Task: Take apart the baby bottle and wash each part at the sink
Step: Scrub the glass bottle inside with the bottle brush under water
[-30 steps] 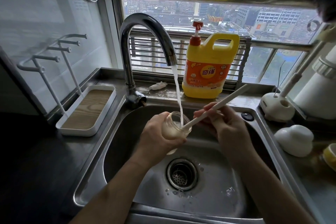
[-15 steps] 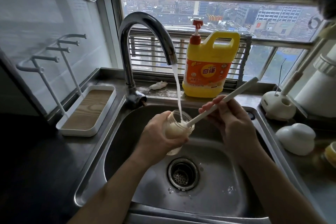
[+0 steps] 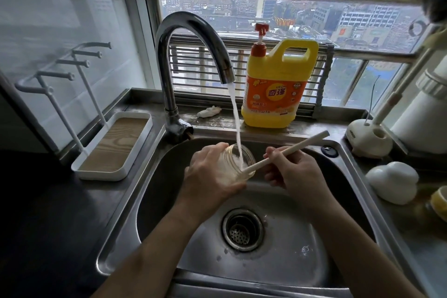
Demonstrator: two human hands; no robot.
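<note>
My left hand (image 3: 209, 174) grips the clear baby bottle body (image 3: 238, 163) over the steel sink (image 3: 285, 259), its open mouth turned up toward the running water from the faucet (image 3: 191, 38). The stream falls straight into the bottle. My right hand (image 3: 294, 173) holds the cream handle of a bottle brush (image 3: 290, 149), which slants up to the right. The brush end sits inside the bottle's mouth and its head is hidden there.
A yellow dish soap jug (image 3: 278, 87) stands on the ledge behind the sink. A white drying rack with tray (image 3: 113, 145) is at left. At right are a brush stand (image 3: 367, 138), a white domed piece (image 3: 394, 181) and a yellow part (image 3: 439, 199). The drain (image 3: 243, 228) lies below my hands.
The brush handle has dropped lower and my right hand has shifted a little with it, working the brush in the bottle. The bottle stays under the stream.
</note>
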